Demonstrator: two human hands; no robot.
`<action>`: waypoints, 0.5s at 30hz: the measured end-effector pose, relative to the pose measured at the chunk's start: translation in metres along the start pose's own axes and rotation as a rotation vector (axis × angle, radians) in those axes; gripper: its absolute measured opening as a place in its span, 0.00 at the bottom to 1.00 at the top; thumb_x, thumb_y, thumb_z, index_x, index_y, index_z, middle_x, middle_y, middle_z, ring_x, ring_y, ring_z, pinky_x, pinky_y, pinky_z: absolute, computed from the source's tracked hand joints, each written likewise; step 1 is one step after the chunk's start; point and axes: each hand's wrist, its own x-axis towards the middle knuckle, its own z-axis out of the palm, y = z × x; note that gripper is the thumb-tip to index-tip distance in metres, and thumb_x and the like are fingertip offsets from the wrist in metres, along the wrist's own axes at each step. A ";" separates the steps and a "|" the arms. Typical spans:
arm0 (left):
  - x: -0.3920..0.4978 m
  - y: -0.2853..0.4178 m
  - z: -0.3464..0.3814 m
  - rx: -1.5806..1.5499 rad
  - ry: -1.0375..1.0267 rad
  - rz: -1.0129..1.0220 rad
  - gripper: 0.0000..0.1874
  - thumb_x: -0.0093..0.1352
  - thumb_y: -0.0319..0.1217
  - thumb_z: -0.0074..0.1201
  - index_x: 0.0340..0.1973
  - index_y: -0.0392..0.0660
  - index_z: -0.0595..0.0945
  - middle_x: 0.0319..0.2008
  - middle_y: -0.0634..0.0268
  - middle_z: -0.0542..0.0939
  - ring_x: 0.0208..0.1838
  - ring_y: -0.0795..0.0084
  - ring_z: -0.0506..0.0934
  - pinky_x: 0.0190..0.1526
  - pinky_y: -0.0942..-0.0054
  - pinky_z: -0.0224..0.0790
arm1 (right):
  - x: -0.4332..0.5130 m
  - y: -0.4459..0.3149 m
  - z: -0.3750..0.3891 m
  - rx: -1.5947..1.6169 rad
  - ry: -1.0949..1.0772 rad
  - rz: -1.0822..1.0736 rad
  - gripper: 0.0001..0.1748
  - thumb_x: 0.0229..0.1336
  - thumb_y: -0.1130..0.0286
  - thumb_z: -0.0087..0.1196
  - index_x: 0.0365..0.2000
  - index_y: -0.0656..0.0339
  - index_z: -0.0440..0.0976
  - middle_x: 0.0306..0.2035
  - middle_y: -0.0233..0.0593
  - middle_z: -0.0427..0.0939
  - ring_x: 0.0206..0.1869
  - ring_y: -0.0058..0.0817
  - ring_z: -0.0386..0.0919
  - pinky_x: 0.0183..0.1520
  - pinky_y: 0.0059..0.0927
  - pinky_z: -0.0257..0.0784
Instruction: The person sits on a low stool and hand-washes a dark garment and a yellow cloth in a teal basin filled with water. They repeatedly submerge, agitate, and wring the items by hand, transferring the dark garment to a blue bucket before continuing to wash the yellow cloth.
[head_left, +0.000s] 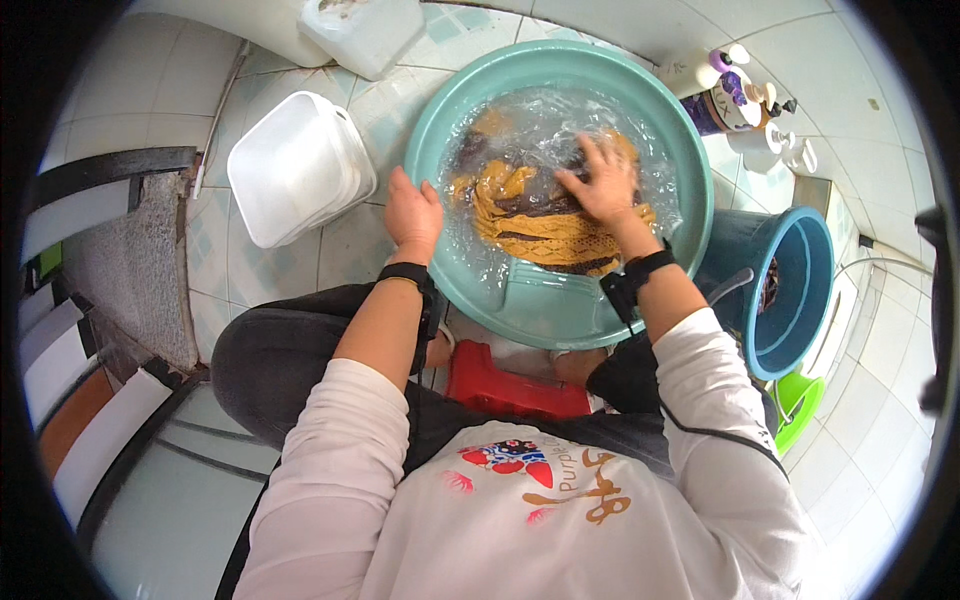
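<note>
A round green plastic basin (694, 247) of water stands on the floor before me, with a ridged washboard section (555, 289) in its near side. Yellow and dark patterned cloth (555, 236) lies bunched in the churned water. At the basin's left rim is my left hand (415, 214), holding the edge; some of its fingers are hidden. My right hand (604, 180) reaches into the middle of the basin, fingers spread, palm down at the upper right part of the cloth. It looks slightly blurred, and nothing shows gripped in it.
Left of the basin is a white plastic tub (277, 172). A blue bucket (810, 292) with cloth inside leans at the right, above a lime-green basin (799, 409). Pump bottles (731, 105) line the wall. Something red and plastic (510, 382) lies between my feet.
</note>
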 end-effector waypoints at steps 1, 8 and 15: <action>0.001 0.001 -0.001 -0.002 -0.002 0.004 0.24 0.64 0.34 0.50 0.53 0.37 0.65 0.44 0.46 0.76 0.43 0.45 0.76 0.42 0.51 0.70 | 0.004 0.008 -0.005 -0.205 -0.033 0.097 0.32 0.52 0.48 0.56 0.54 0.53 0.68 0.46 0.55 0.75 0.48 0.50 0.73 0.52 0.42 0.69; 0.000 0.002 0.001 0.001 0.044 0.015 0.24 0.64 0.35 0.51 0.52 0.38 0.66 0.44 0.47 0.76 0.41 0.45 0.77 0.41 0.50 0.70 | -0.063 -0.018 -0.044 0.163 -0.498 -0.241 0.14 0.54 0.58 0.54 0.32 0.58 0.69 0.29 0.44 0.77 0.36 0.44 0.76 0.42 0.46 0.69; 0.002 0.000 0.001 0.005 -0.021 -0.027 0.25 0.64 0.34 0.50 0.54 0.37 0.65 0.44 0.46 0.76 0.42 0.44 0.77 0.42 0.50 0.70 | -0.031 -0.050 0.013 0.033 -0.518 0.084 0.17 0.61 0.55 0.47 0.38 0.60 0.66 0.27 0.50 0.78 0.33 0.47 0.78 0.36 0.47 0.72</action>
